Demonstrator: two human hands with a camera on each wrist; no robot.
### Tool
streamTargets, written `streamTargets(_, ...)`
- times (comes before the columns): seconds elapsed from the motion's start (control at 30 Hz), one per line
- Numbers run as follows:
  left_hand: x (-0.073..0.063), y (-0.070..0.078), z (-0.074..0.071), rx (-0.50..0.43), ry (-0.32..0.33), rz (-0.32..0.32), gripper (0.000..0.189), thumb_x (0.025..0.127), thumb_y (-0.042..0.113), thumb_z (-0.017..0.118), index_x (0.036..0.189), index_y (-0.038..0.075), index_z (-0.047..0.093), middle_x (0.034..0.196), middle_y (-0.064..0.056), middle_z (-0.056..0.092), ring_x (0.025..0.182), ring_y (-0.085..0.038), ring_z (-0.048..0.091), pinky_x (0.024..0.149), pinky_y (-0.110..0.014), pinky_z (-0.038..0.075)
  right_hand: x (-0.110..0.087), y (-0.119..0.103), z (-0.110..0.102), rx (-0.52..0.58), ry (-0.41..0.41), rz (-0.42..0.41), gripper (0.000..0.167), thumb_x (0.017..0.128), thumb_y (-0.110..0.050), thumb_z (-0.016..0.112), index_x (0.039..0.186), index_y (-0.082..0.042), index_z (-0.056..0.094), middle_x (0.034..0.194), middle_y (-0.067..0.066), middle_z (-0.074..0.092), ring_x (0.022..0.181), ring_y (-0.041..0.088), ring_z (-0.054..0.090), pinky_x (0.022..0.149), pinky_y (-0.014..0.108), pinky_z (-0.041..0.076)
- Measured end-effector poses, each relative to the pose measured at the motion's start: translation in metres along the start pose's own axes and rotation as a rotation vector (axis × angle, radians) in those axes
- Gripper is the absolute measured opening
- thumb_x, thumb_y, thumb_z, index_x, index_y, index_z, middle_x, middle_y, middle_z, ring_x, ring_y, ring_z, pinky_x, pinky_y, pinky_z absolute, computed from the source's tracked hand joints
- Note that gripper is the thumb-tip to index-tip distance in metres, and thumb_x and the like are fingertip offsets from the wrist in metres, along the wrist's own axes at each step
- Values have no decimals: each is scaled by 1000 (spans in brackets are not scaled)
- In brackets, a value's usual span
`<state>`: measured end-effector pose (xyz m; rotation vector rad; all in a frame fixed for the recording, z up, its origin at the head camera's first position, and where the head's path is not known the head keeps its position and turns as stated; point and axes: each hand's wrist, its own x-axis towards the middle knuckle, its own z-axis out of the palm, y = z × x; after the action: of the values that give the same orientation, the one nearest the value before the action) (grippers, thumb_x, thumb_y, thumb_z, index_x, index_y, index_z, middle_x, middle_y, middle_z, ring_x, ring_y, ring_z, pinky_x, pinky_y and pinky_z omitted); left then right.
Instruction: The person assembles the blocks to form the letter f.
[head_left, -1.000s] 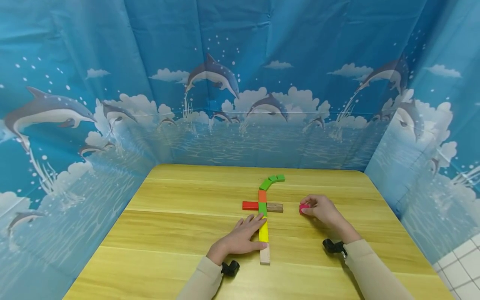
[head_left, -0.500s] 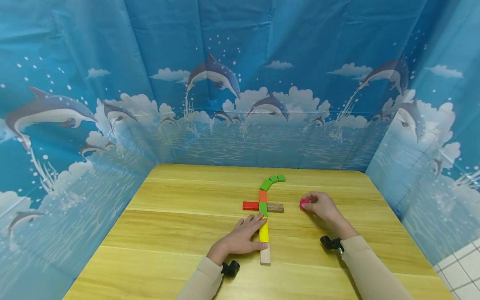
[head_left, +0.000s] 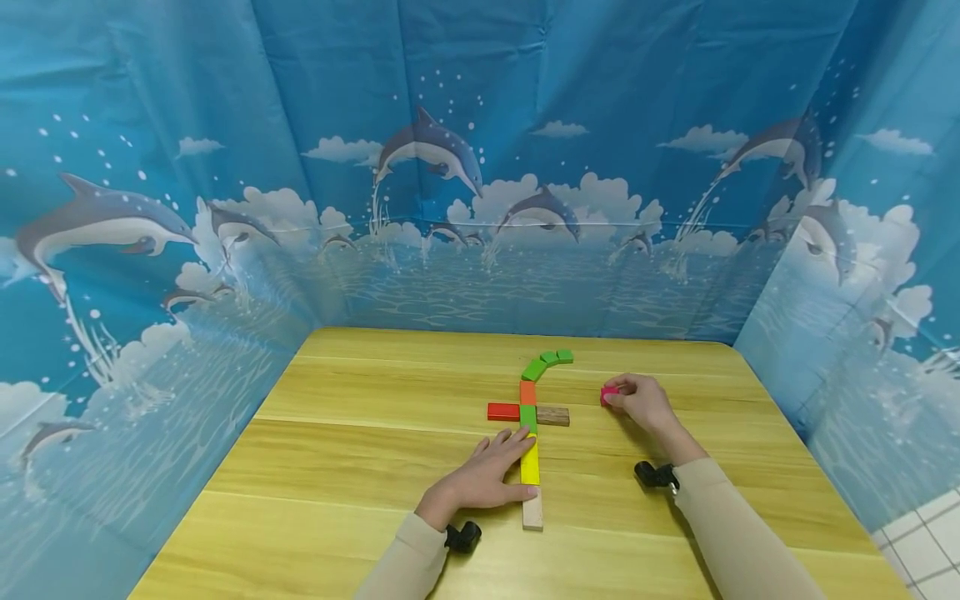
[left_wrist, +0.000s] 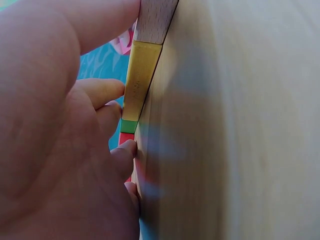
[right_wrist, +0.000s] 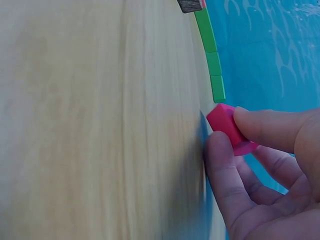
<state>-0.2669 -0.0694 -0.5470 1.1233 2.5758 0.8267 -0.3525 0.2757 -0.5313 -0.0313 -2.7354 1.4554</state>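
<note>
My right hand (head_left: 648, 407) pinches a small pink block (right_wrist: 225, 123) between thumb and fingers, close over the table to the right of a row of wooden blocks. Extended fingers of my left hand (head_left: 482, 479) rest along the row: fingertips at the yellow block (head_left: 530, 468), thumb on the pale wood block (head_left: 532, 515). Beyond the yellow one lie a green block (head_left: 528, 415) and an orange block (head_left: 528, 392). A red block (head_left: 503, 412) juts left from the green one, a brown block (head_left: 553, 416) right. Several green blocks (head_left: 535, 369) curve rightward at the far end.
The wood-grain table (head_left: 337, 467) extends around the blocks on all sides. A blue dolphin-print curtain (head_left: 480, 275) hangs right behind its back edge and along both sides. White floor tiles (head_left: 926, 533) show at the lower right.
My right hand has moved a little toward the far side of the table with the pink block in its fingers. The left hand stays in place on the row.
</note>
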Motion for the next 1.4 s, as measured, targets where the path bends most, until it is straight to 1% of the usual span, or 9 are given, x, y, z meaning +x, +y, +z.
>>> streamTargets(0.1, 0, 0, 0, 1, 1, 3, 82, 99, 61, 52, 163, 19, 23, 169, 2, 8, 154, -32, 7, 119, -61, 6, 4, -1, 2, 11, 24, 0, 27, 96, -11, 70, 120, 0, 69, 107, 19, 67, 92, 26, 67, 73, 29, 58)
streamTargets(0.3, 0, 1, -1, -2, -10, -1, 81, 99, 60, 52, 163, 18, 22, 169, 0, 8, 154, -32, 6, 119, -61, 6, 14, -2, 6, 10, 58, 39, 30, 98, -15, 68, 125, -3, 67, 116, 20, 65, 100, 30, 66, 77, 34, 59)
streamTargets(0.57, 0, 1, -2, 2, -8, -5, 81, 99, 59, 53, 163, 18, 22, 169, -1, 8, 154, -32, 6, 119, -61, 6, 30, -8, 10, 52, 62, 71, 30, 98, -11, 66, 127, -2, 66, 120, 22, 63, 106, 34, 64, 80, 33, 58)
streamTargets(0.67, -1, 2, -2, -4, -9, -4, 81, 100, 58, 53, 163, 18, 22, 169, -1, 8, 154, -33, 6, 119, -62, 6, 34, -12, 11, 77, 59, 67, 32, 97, -8, 66, 128, 0, 65, 121, 24, 62, 107, 35, 64, 80, 33, 59)
streamTargets(0.73, -1, 2, -2, -8, -9, -4, 80, 100, 57, 53, 163, 17, 22, 169, -1, 8, 153, -33, 6, 119, -62, 6, 37, -14, 12, 85, 58, 72, 32, 96, -8, 67, 128, 0, 66, 121, 23, 62, 105, 34, 65, 79, 33, 59)
streamTargets(0.83, -1, 3, -2, -9, -11, -7, 80, 100, 57, 53, 163, 18, 22, 169, -1, 8, 153, -33, 6, 119, -62, 6, 42, -17, 13, 69, 53, 70, 32, 97, -9, 67, 127, -1, 67, 121, 24, 62, 101, 32, 67, 77, 34, 59)
streamTargets(0.93, -1, 3, -3, -11, -16, -7, 80, 100, 57, 52, 163, 18, 22, 169, 0, 7, 154, -33, 6, 119, -61, 6, 47, -18, 14, 45, 56, 79, 30, 97, -12, 68, 126, -3, 68, 120, 22, 64, 97, 30, 68, 76, 36, 57)
streamTargets(1.1, -1, 3, -2, -1, -14, -3, 80, 100, 57, 53, 163, 18, 22, 169, 0, 8, 154, -32, 6, 119, -62, 7, 55, -20, 17, 25, 68, 78, 29, 97, -14, 68, 124, -3, 68, 121, 23, 64, 95, 31, 68, 75, 37, 56)
streamTargets(1.4, -2, 2, -3, -1, -15, -3, 80, 100, 58, 53, 163, 20, 21, 169, 0, 8, 154, -32, 6, 119, -61, 6, 68, -22, 24, 30, 80, 104, 30, 96, -14, 69, 124, -2, 68, 125, 24, 60, 102, 34, 62, 71, 33, 56)
